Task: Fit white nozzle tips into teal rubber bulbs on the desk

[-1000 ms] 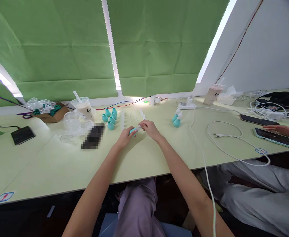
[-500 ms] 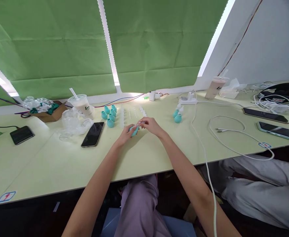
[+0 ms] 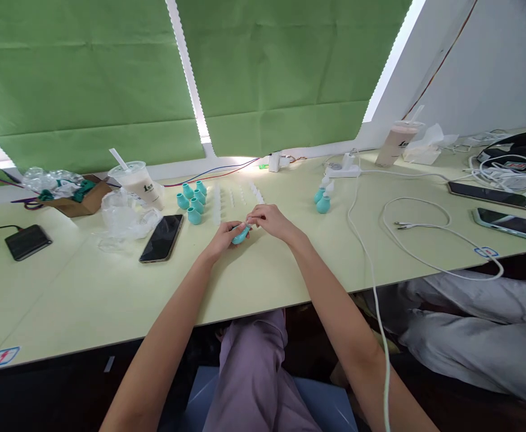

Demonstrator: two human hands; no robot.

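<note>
My left hand [image 3: 224, 237] is closed around a turquoise rubber bulb [image 3: 241, 235], which it holds tilted above the table. My right hand [image 3: 267, 219] pinches at the bulb's mouth; a small pale piece seems to be between the fingertips, too small and covered to make out. Left of my hands stands a group of several turquoise bulbs [image 3: 194, 215] with open necks. Rows of small white parts [image 3: 217, 204] lie between them and my hands. Farther right, two bulbs [image 3: 322, 204] stand with white tips fitted in their necks.
A black phone [image 3: 162, 238], a clear plastic bag [image 3: 125, 216] and a drink cup [image 3: 137, 183] are on the left, beside a cardboard box [image 3: 80, 201]. At the right lie a power strip [image 3: 342, 171], a white cable [image 3: 366, 252] and two phones [image 3: 492, 195]. Another person's legs [image 3: 474, 330] are at the right.
The view has shifted slightly. My right fingers have come closer over the mouth of the bulb, and the pale piece is more hidden. My left hand keeps its hold.
</note>
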